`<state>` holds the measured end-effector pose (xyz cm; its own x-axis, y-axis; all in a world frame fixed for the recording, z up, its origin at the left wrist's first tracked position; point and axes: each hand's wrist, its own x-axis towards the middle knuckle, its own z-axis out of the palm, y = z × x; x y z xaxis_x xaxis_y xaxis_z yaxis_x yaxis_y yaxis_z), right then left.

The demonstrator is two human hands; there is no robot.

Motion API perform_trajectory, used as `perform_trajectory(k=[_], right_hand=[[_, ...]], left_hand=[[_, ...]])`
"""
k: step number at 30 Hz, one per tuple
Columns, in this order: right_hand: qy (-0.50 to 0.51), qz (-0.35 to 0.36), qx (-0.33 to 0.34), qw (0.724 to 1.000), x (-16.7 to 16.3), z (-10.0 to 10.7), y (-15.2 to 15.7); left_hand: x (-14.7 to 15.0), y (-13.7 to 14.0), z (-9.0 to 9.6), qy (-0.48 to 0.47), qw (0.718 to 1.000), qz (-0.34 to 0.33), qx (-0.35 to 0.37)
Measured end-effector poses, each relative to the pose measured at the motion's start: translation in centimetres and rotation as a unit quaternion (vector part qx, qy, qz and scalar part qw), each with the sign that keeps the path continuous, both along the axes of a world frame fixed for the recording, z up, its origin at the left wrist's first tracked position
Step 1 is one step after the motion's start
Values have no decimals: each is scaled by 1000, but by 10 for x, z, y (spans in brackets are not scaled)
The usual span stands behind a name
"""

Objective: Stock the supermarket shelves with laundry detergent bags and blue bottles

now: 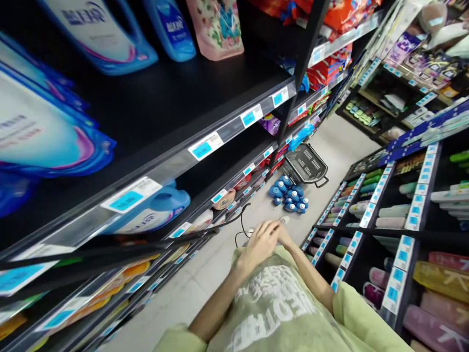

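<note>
In the head view, the left hand [263, 238] lay over the right hand [284, 236] in front of the shirt [273, 293]. The left fingers were bent and close together; the right fingers were mostly hidden, so whether they pinched anything could not be told. The blue bottles [292, 195] stood in a cluster on the floor [335, 142], ahead of the fingers and well apart from them, long axes upright, caps up. The right hand looked slightly nearer. A black basket [310, 159] sat just beyond the bottles.
</note>
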<state>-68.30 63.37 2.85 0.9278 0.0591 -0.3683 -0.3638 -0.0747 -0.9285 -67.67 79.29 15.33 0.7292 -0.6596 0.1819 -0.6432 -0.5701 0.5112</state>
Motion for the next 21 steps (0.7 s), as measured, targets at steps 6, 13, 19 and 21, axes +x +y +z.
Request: perform_trajectory(k=[6,13,19,21], right_hand=[[123,-120,13,985,-17,-23,-36],[203,-221,-2,954,-25,-48,-74],[229,-268,-28,935,-19,-77,-104],[233,-276,-49,931,-13,-91,-113]], left_hand=[[-24,1,-24,113,989,-83,38],[17,14,-45,134,982,-66,114],[43,-18,-55,169,972,-85,137],[53,-36,-62,187,968,-96,140]])
